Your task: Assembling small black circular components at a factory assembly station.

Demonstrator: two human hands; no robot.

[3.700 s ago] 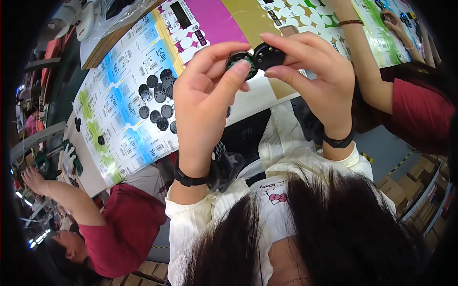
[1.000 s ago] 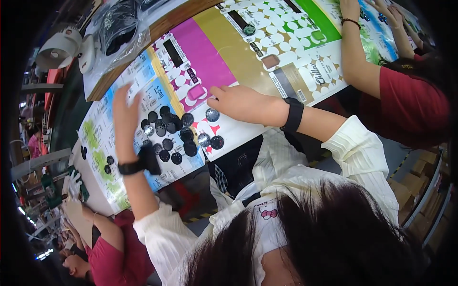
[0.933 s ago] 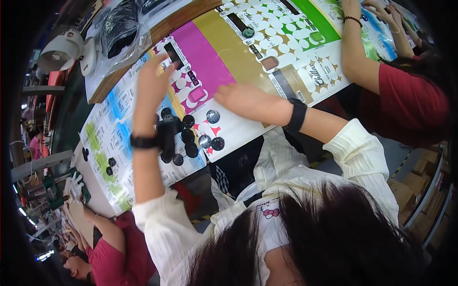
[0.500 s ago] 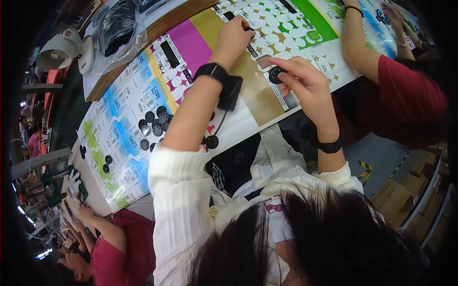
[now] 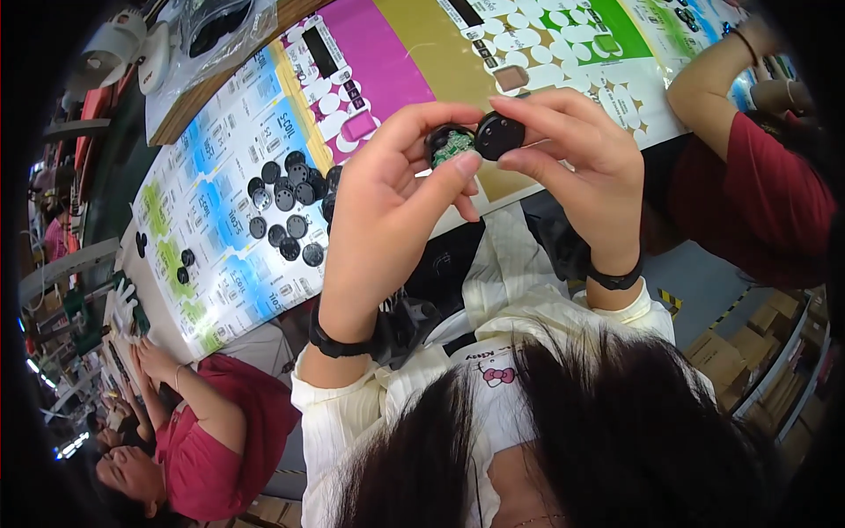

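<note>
My left hand (image 5: 387,198) pinches a small round black housing (image 5: 432,141) between thumb and fingers. Inside it a green circuit board (image 5: 453,148) shows. Close beside, my right hand (image 5: 591,163) grips a round black cap (image 5: 499,137) with small holes by its edge, thumb below and fingers above. Housing and cap are side by side and seem to meet at their edges, above the printed sheet. Left of my left forearm lies a loose cluster of similar black round caps (image 5: 284,200).
A printed sheet (image 5: 387,53) in several colours covers the table. A wooden board edge (image 5: 211,92) and a plastic bag (image 5: 231,53) with black things are at the far left, beside a white fan (image 5: 113,44). Co-workers in red sit at left (image 5: 231,458) and right (image 5: 766,185).
My left hand has come back from the far part of the sheet and now holds the housing with the circuit board. My right hand, still holding the cap, has turned toward it.
</note>
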